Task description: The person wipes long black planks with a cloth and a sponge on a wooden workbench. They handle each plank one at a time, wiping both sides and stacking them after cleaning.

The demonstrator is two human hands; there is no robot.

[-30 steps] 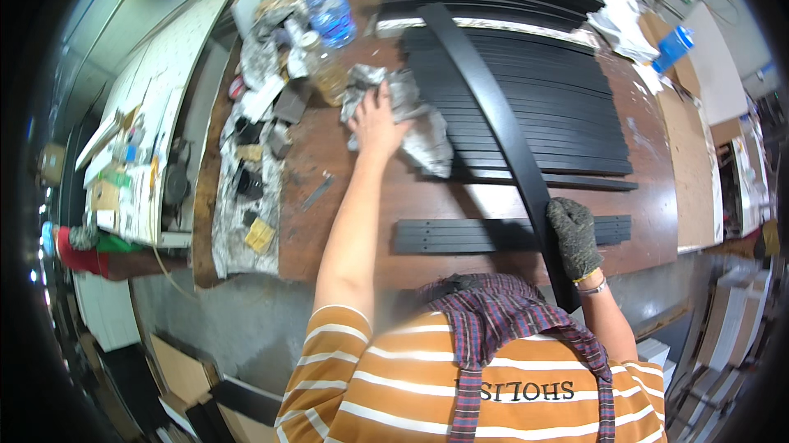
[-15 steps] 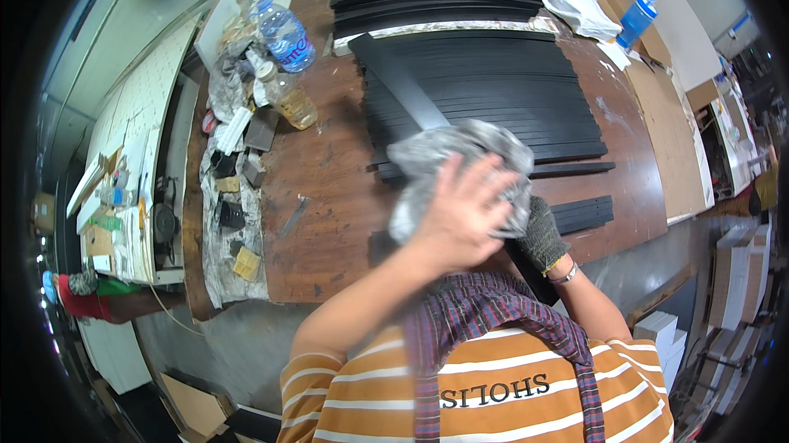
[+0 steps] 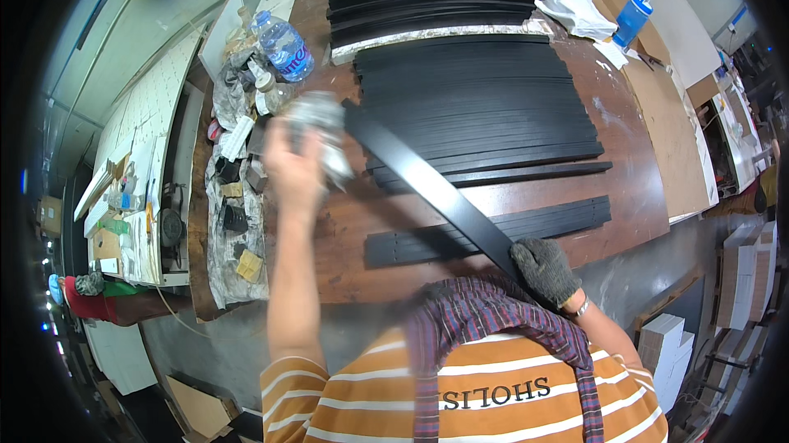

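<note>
A long flat black strip (image 3: 436, 188) slants over the brown table (image 3: 316, 233). Its near end is in the closed fingers of my right hand (image 3: 544, 272), which wears a dark grey knit glove. At the strip's far left end, a little apart from it, my bare left hand (image 3: 296, 168) is closed on a crumpled grey-and-white rag (image 3: 319, 118); both are smeared by motion. Beneath the raised strip lie a few black strips (image 3: 567, 219) side by side. Beyond them, a broad row of black strips (image 3: 477, 102) covers the table's middle, with one strip (image 3: 534, 172) along its near edge.
More black strips (image 3: 436, 3) are stacked at the back. At left stand a clear water bottle (image 3: 283, 48) and a smaller bottle (image 3: 269, 98), near rags and a yellow block (image 3: 249, 265). A white cloth (image 3: 575, 6) and a blue bottle (image 3: 633, 20) sit at the back right.
My left hand has swept the rag leftward, from near my right hand to the strip's far end. That far end has swung lower and nearer, uncovering the near strips.
</note>
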